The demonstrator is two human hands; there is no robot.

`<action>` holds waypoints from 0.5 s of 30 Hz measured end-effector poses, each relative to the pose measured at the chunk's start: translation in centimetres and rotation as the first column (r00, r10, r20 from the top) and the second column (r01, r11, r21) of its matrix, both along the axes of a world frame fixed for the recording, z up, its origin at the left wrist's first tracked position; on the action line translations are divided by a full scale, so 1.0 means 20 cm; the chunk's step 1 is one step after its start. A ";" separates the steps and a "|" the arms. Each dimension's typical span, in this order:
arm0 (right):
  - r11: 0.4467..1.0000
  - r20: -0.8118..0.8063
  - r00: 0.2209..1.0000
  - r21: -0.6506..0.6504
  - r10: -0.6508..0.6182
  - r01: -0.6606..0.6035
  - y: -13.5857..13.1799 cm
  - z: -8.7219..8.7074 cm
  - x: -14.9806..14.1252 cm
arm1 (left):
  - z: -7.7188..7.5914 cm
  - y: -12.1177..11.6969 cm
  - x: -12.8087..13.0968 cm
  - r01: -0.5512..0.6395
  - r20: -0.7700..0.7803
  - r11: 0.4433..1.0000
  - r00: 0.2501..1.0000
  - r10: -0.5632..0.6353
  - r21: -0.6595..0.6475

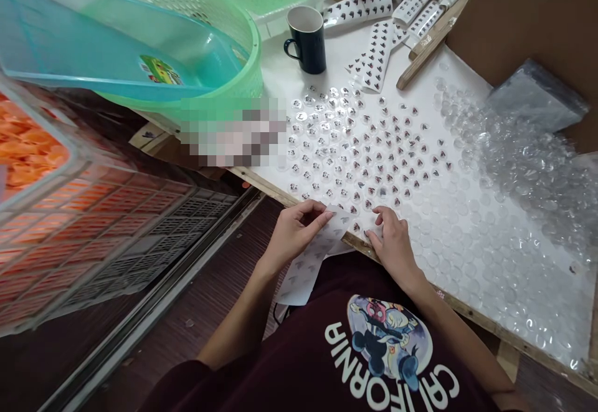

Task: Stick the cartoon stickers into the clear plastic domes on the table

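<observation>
My left hand (301, 228) pinches the upper end of a white sticker sheet (306, 265) between thumb and fingers. The sheet hangs down over the table's front edge, and faint dark prints show through it. Close to that edge, my right hand (392, 240) hovers at or touches the tabletop, thumb and forefinger apart, with nothing visible between them. Beyond both hands lie many small clear discs bearing dark printed stickers (369, 156). Plain clear discs (448, 231) cover the table to the right of my right hand.
A dark mug (312, 47) stands behind the stickered discs. More sticker strips (376, 57) lie at the back, beside a wooden strip (420, 60). Clear discs are heaped (527, 162) at right near a plastic bag (537, 97). Green basket (255, 44), blue tub (93, 57) and crate (116, 181) stand left.
</observation>
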State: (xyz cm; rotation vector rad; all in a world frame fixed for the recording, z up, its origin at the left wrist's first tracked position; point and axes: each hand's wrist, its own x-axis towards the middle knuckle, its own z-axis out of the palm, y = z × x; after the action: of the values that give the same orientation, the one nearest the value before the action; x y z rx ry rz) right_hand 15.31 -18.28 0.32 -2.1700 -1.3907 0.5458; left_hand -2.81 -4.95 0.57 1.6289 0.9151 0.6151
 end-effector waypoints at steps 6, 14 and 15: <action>0.972 -0.112 0.982 0.163 -0.154 0.171 -0.06 0.10 0.11 | 0.00 0.00 0.01 0.002 0.000 1.000 1.000 -0.002 -0.001; 0.974 -0.373 0.901 -0.132 -0.220 0.183 -0.18 0.08 0.11 | -0.01 -0.01 0.02 0.020 0.033 1.000 0.999 -0.021 0.009; 0.971 -0.365 0.903 -0.152 -0.227 0.183 -0.18 0.07 0.10 | -0.01 -0.01 0.02 0.023 0.035 1.000 0.999 -0.024 0.012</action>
State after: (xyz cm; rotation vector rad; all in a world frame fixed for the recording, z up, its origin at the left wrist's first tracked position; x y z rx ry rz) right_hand 17.38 -21.79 1.74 -2.1188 -0.9304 0.9268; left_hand -2.34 -5.17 0.32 1.6322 0.8671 0.6316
